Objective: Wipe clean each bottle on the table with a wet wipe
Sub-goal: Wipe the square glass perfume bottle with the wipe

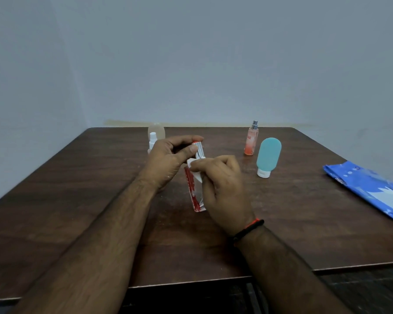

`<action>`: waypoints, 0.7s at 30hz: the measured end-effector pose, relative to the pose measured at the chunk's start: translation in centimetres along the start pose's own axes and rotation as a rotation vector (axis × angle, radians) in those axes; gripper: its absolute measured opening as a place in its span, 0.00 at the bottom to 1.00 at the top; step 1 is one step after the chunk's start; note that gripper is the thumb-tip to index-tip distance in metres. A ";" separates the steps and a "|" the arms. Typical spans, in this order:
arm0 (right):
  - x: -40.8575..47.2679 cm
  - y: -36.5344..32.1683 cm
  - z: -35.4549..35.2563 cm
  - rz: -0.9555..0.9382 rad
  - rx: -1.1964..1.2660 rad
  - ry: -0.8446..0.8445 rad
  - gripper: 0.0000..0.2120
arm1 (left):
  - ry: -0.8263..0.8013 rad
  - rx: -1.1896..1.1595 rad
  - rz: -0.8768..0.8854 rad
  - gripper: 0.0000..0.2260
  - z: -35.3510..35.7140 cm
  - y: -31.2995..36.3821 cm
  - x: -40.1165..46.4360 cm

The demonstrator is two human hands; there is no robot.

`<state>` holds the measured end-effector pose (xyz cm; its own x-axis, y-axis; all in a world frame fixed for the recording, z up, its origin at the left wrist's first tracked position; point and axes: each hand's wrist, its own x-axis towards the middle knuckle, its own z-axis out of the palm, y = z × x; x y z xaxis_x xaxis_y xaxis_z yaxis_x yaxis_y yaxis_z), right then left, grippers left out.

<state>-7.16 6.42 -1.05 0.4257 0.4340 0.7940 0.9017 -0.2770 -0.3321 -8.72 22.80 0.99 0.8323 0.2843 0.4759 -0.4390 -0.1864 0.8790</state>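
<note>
A dark wooden table (77, 200) is standing against a plain grey wall (191, 53). At its middle, the left hand (168, 162) is pinching the top of an upright red-and-clear bottle (196, 196), while the right hand (222, 186) is gripping a white wet wipe (192, 163) against the bottle's upper body.

Bare forearms; a black-and-red cord bracelet (247, 230) circles the right wrist.

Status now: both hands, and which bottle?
Left hand grips red bottle top. Right hand presses wipe on it. Nothing in the way.
</note>
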 end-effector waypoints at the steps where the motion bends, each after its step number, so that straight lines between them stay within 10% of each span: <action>1: 0.0 -0.2 0.1 -0.038 0.014 -0.031 0.12 | 0.005 0.010 0.005 0.11 0.0 0.1 0.0; 21: 0.0 0.3 -0.1 0.003 0.047 0.135 0.10 | 0.026 0.039 0.026 0.08 0.3 0.2 0.0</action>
<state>-6.91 6.26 -1.03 0.4171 0.3133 0.8531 0.9044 -0.2359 -0.3555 -8.66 22.50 1.14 0.8117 0.3027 0.4995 -0.4464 -0.2300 0.8648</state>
